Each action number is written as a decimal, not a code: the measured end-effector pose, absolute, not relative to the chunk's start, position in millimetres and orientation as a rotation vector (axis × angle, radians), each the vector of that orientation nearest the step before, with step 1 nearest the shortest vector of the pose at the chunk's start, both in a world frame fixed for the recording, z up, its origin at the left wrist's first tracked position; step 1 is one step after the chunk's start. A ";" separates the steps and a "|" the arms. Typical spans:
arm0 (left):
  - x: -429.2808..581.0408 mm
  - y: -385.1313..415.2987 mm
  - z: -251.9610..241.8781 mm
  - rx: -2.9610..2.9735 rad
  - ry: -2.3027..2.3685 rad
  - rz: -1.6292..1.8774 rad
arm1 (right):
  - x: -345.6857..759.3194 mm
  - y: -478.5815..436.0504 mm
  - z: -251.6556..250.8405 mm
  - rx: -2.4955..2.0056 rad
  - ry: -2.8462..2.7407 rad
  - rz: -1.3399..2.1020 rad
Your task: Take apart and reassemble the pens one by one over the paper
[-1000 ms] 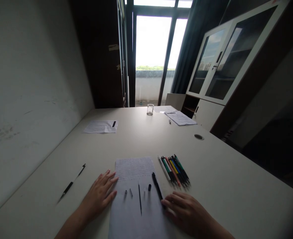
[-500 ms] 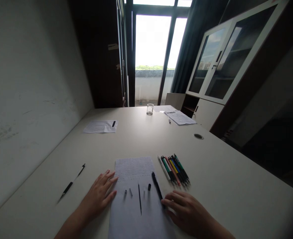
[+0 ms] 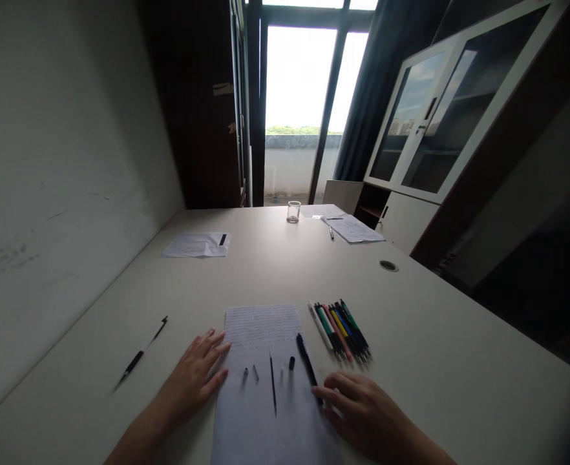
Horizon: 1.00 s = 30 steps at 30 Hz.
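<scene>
A written sheet of paper (image 3: pixel 265 323) lies in front of me on the white desk (image 3: pixel 275 271). On it rest the parts of a taken-apart pen: a black barrel (image 3: pixel 306 361), a thin refill (image 3: pixel 272 384), a small black cap (image 3: pixel 291 363) and two tiny pieces (image 3: pixel 249 373). My left hand (image 3: pixel 192 378) lies flat with fingers spread at the sheet's left edge. My right hand (image 3: pixel 357 410) rests palm down at the sheet's right edge, fingers loosely stretched, fingertips by the barrel's near end. Neither hand holds anything.
Several coloured pens (image 3: pixel 340 329) lie in a row right of the sheet. A black pen (image 3: pixel 142 354) lies far left. Farther back are a folded paper (image 3: pixel 196 245), a glass (image 3: pixel 293 212), more papers (image 3: pixel 350 229) and a cable hole (image 3: pixel 388 265). A wall runs along the left.
Both hands stay almost still. My right hand has slid slightly toward me and the view has shifted a little.
</scene>
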<state>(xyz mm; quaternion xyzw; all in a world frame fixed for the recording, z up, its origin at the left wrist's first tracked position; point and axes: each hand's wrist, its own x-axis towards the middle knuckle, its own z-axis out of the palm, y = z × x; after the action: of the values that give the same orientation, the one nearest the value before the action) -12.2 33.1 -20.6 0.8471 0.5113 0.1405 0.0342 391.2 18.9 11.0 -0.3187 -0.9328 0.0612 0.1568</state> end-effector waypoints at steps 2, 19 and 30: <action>-11.9 33.2 -21.6 2.600 1.577 0.428 | 390.1 18.0 8.8 -0.928 -2.696 0.156; -8.6 32.9 -16.1 2.594 1.597 0.396 | 372.8 17.0 2.1 -1.134 -2.601 0.149; -9.1 32.9 -17.6 2.605 1.576 0.436 | 363.7 14.2 2.4 -1.296 -2.416 0.269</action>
<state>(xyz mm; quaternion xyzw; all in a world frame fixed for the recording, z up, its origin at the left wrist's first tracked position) -9.1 32.9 -17.6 0.8464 0.5123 0.1417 0.0330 363.7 14.2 2.4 -0.4616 -0.8607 0.0958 0.1921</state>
